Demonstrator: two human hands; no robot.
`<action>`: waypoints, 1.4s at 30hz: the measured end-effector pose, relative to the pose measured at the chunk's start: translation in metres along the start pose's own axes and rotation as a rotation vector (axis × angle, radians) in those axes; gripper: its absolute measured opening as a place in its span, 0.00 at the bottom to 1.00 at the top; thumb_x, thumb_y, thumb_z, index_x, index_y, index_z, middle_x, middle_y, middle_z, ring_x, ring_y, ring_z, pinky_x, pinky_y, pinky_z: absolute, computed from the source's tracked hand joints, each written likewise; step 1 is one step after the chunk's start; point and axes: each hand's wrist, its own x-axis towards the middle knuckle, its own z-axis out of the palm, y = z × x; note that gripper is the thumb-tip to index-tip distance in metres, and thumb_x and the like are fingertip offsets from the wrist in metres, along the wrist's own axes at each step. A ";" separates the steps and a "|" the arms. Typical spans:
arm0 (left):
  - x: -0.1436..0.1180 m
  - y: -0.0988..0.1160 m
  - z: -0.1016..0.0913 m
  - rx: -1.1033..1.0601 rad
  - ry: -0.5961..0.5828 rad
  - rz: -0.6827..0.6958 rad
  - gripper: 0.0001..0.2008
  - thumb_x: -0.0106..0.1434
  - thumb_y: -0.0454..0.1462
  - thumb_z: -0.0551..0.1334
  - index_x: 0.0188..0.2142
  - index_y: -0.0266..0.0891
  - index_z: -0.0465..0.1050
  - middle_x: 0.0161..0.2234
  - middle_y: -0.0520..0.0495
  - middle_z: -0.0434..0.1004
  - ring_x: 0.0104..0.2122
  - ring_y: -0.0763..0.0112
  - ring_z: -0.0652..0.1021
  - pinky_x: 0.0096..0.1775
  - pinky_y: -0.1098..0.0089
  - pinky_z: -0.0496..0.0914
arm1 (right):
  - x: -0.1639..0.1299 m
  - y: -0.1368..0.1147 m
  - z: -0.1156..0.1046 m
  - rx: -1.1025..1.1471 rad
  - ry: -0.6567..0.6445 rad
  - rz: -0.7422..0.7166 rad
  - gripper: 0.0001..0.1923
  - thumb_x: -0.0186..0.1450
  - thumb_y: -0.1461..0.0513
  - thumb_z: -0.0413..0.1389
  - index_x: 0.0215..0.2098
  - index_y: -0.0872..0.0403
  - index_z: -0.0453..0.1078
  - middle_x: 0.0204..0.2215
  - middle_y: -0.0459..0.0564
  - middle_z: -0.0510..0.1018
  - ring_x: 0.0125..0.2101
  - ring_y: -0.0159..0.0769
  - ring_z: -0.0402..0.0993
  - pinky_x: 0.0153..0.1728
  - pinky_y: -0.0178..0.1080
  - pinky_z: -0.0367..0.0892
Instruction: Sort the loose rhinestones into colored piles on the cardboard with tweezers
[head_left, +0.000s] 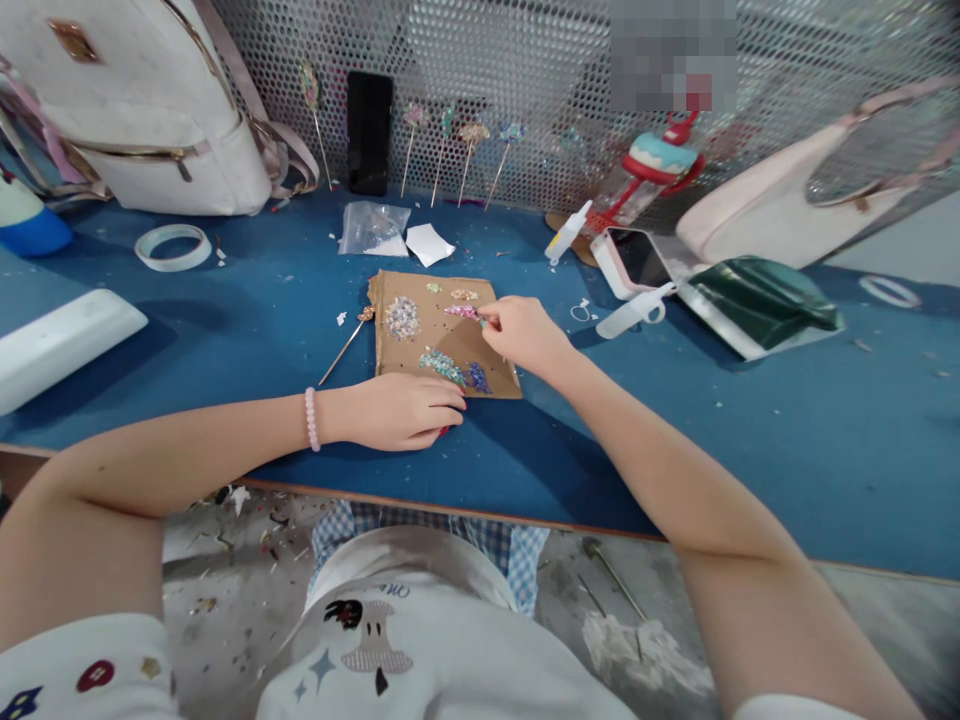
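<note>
Hands: apart; the left hand [405, 408] lay palm-down against the near edge of the brown cardboard square, fingers loosely bent, perhaps to steady it; the right hand [525, 335] reached over its right side, thumb and forefinger drawn close together. Whether either gripped anything, I could not tell.
Table: the wide, matte blue tabletop [795, 455] carried everything at working height.
Bags: a white backpack with gold zips [165, 110] stood beyond the cardboard to the left, a pale pink shoulder bag [765, 200] beyond it to the right, probably parked there to spare the middle.
Cardboard: the brown square [420, 335] lay flat between the hands, likely serving as a tray that kept small pieces within reach.
Bottles: two translucent white, thin-nozzled plastic bottles [636, 312] rested right of the cardboard, one farther back.
Sticks: several thin sticks with beaded heads [474, 134] stood upright behind the cardboard, seemingly so the heads touched nothing; another, orange-gold-tipped stick [345, 343] had its head beside the cardboard's left edge.
Piles: iridescent pale chips [403, 318] sat left on the cardboard, teal chips [442, 366] and blue-violet chips [477, 377] near its front, bright pink chips [460, 311] by the right fingertips, apparently sorted by colour.
</note>
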 end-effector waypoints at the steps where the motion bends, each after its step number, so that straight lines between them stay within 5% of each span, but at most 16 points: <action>1: 0.000 0.000 0.000 -0.001 -0.002 -0.001 0.12 0.69 0.32 0.54 0.45 0.31 0.76 0.49 0.35 0.78 0.53 0.59 0.76 0.54 0.62 0.73 | 0.000 0.002 0.000 0.010 0.010 0.001 0.12 0.57 0.70 0.48 0.27 0.56 0.74 0.25 0.54 0.75 0.27 0.37 0.67 0.31 0.40 0.57; 12: -0.001 0.000 0.002 -0.013 -0.020 -0.016 0.12 0.69 0.32 0.55 0.46 0.32 0.75 0.51 0.37 0.77 0.55 0.60 0.75 0.57 0.61 0.72 | 0.001 0.055 -0.003 0.044 0.097 0.016 0.12 0.60 0.69 0.50 0.34 0.55 0.76 0.35 0.56 0.78 0.35 0.41 0.72 0.38 0.43 0.64; 17: -0.001 -0.001 0.001 -0.021 -0.009 -0.007 0.12 0.69 0.32 0.55 0.46 0.30 0.75 0.51 0.35 0.77 0.55 0.58 0.75 0.56 0.61 0.73 | 0.005 0.069 0.000 -0.094 0.078 -0.139 0.13 0.64 0.68 0.49 0.36 0.54 0.75 0.38 0.57 0.79 0.42 0.45 0.71 0.43 0.45 0.63; 27: -0.001 0.000 0.001 -0.051 -0.006 -0.004 0.11 0.68 0.31 0.57 0.45 0.31 0.76 0.50 0.34 0.78 0.55 0.58 0.75 0.56 0.60 0.72 | 0.015 0.063 0.002 -0.349 0.048 -0.477 0.16 0.71 0.68 0.45 0.40 0.51 0.74 0.39 0.52 0.80 0.41 0.41 0.67 0.38 0.42 0.55; 42: -0.001 0.000 0.001 -0.011 -0.023 0.001 0.11 0.69 0.32 0.55 0.45 0.31 0.76 0.50 0.36 0.77 0.55 0.58 0.75 0.55 0.61 0.73 | 0.017 0.057 0.001 -0.314 0.092 -0.485 0.15 0.69 0.69 0.47 0.41 0.52 0.76 0.41 0.53 0.81 0.42 0.42 0.69 0.38 0.42 0.55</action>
